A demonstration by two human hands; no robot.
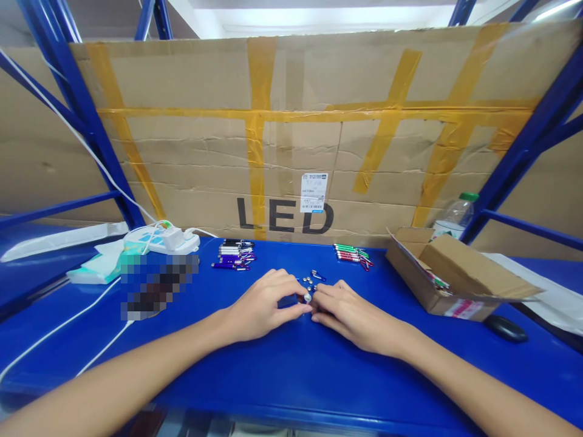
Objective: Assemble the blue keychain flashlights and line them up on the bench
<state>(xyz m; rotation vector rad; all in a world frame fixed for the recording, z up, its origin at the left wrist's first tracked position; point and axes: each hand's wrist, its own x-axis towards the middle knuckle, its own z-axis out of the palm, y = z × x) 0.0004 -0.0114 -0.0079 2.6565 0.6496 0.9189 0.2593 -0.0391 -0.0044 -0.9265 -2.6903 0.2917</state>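
Observation:
My left hand (273, 305) is closed in a pinch, thumb and index finger at a small round silver button cell (308, 298). Right beside it, my right hand (341, 312) has its fingers curled together; whatever they hold is hidden. The fingertips of both hands nearly meet low over the blue table (291, 376). Just beyond them lie several loose button cells (308, 281) and a short dark-blue penlight part with a metal clip (318, 276).
Penlights in black, silver and purple (234, 255) lie back left; green and red penlights (353, 255) lie back right. An open cardboard box (421, 291) stands right, with a black mouse (505, 328) and bottle (455, 215) near it. A power strip (182, 243) and cables are left.

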